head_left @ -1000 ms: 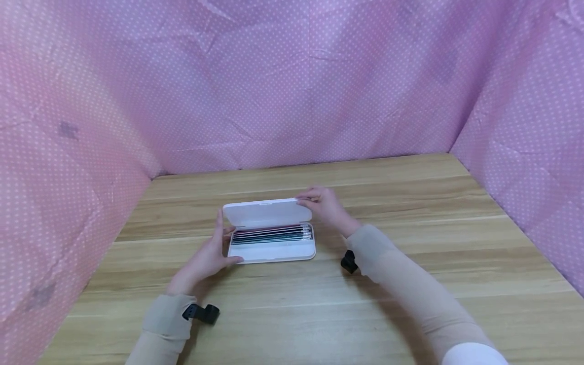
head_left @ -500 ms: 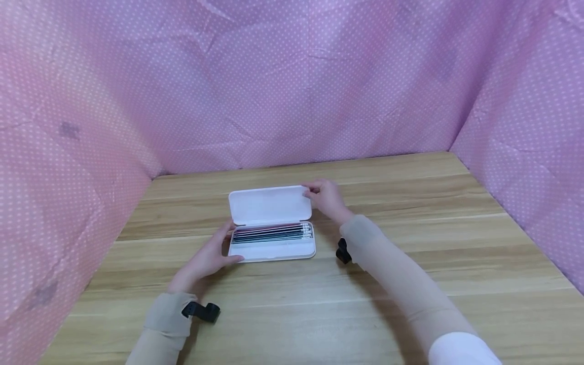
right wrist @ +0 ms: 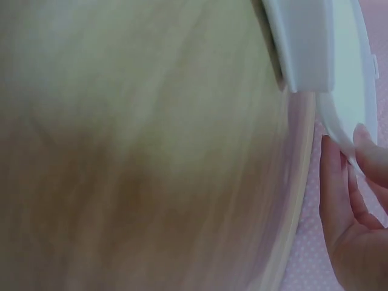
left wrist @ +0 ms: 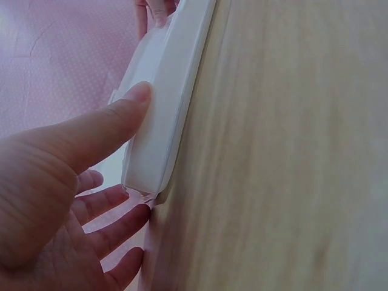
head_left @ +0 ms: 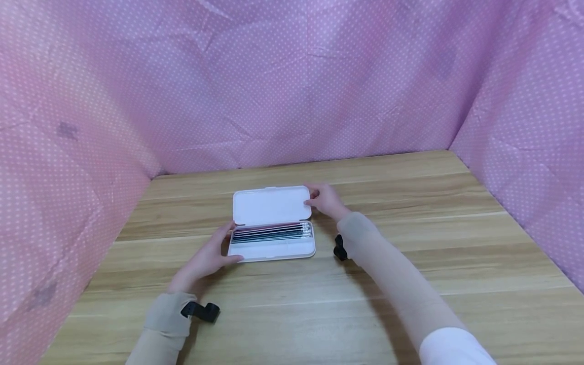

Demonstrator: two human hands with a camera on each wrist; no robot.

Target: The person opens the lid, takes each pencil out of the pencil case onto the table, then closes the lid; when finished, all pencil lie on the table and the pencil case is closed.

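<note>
A white pencil case (head_left: 274, 249) lies on the wooden table with its lid (head_left: 271, 205) swung back on the far side. Several dark pencils (head_left: 269, 232) lie side by side in its rear part, their pale ends toward the right. My left hand (head_left: 209, 256) grips the case's left end, the thumb on the front edge and fingers round the back corner. In the left wrist view that thumb (left wrist: 115, 124) presses on the white case wall. My right hand (head_left: 327, 199) pinches the lid's right edge; in the right wrist view the thumb (right wrist: 371, 154) lies on its inner face.
The wooden table (head_left: 292, 319) spreads round the case on all sides. A pink dotted cloth (head_left: 292, 91) hangs along its back and both sides. Black wrist cameras (head_left: 206, 312) are strapped to both forearms.
My right hand has swung the lid from partly raised to lying back, away from the pencils. My left hand stays at the case's left end, its raised finger now lowered.
</note>
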